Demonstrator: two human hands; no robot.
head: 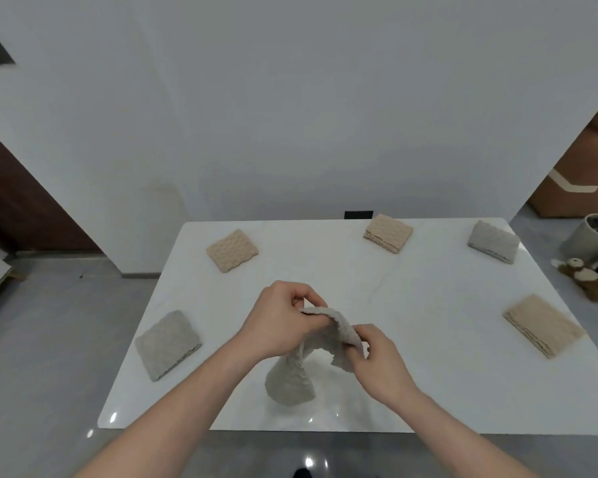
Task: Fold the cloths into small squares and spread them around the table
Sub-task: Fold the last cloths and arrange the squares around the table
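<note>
In the head view, both forearms reach in from the bottom of the frame, and the left hand (pixel 283 322) and right hand (pixel 377 360) each pinch the top edge of a grey cloth (pixel 290 381) at frame centre. It hangs between and below them, its lower end touching the white table (pixel 411 305), with five folded squares spread around.

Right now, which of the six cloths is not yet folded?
The grey cloth at the near middle, held up by both hands: it hangs crumpled, while the other five lie as flat folded squares on the table.

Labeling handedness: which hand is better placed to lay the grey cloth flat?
Probably right hand: it pinches the grey cloth's free edge, while left hand grips the raised fold.
</note>
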